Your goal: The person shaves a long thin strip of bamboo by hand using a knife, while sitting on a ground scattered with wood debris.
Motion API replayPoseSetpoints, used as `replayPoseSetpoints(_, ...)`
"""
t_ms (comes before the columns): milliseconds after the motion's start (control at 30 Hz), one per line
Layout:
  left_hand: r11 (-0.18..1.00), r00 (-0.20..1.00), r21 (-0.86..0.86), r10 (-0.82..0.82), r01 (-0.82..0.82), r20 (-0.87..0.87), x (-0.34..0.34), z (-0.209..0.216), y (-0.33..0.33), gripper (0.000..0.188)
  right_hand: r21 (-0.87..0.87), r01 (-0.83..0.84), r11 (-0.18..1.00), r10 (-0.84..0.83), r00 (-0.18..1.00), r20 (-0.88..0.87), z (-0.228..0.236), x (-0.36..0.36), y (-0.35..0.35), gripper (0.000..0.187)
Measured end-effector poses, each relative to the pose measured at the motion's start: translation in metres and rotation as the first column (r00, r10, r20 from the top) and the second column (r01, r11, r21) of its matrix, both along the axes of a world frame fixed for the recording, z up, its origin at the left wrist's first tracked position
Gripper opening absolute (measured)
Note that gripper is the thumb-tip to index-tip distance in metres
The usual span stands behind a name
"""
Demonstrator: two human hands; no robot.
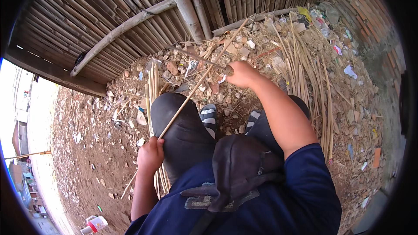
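Observation:
My left hand (149,156) is closed around a long thin bamboo strip (185,101). The strip slants across my left knee, up and away to the right, and its short lower end sticks out below the hand. In my right hand (243,74) is the handle of a knife (196,56), its dark narrow blade pointing left. Blade and strip cross a little to the left of that hand; whether they touch I cannot tell. One pile of bamboo strips (300,67) lies beside my right leg, and a smaller bundle (153,85) lies by my left leg.
Ahead stands a bamboo wall (130,17) with pole supports. A brick wall (370,13) rises on the right. Stones, straw and litter cover the dirt ground (91,148). A clear plastic jug with a red band (94,225) lies at the lower left.

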State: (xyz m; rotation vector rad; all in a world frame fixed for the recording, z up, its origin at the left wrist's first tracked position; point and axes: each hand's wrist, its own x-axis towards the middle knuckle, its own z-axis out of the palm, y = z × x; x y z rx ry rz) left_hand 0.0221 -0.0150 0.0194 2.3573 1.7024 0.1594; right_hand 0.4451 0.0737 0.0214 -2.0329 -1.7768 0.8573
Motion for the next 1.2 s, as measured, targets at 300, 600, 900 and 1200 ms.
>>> replayPoseSetpoints(300, 1.000, 1.000, 0.005, -0.006, 0.006, -0.006, 0.000, 0.002, 0.000, 0.031, 0.031, 0.098, 0.995, -0.097, 0.995, -0.030, -0.020, 0.025, 0.013, 0.025)
replayPoseSetpoints(600, 1.000, 1.000, -0.009, -0.008, 0.008, 0.002, -0.001, -0.001, 0.001, 0.034, -0.060, -0.143, 0.988, 0.146, 0.988, 0.043, 0.001, -0.021, -0.008, 0.022)
replayPoseSetpoints(900, 1.000, 1.000, 0.029, 0.006, -0.007, 0.017, 0.002, 0.000, -0.001, 0.033, 0.046, 0.077, 0.996, -0.072, 0.992, -0.102, -0.017, 0.013, 0.009, 0.025)
replayPoseSetpoints(1200, 1.000, 0.999, 0.021, -0.002, 0.000, 0.051, -0.001, -0.006, 0.000, 0.033, 0.022, -0.136, 0.990, 0.136, 0.991, -0.016, -0.005, -0.007, -0.004, 0.024)
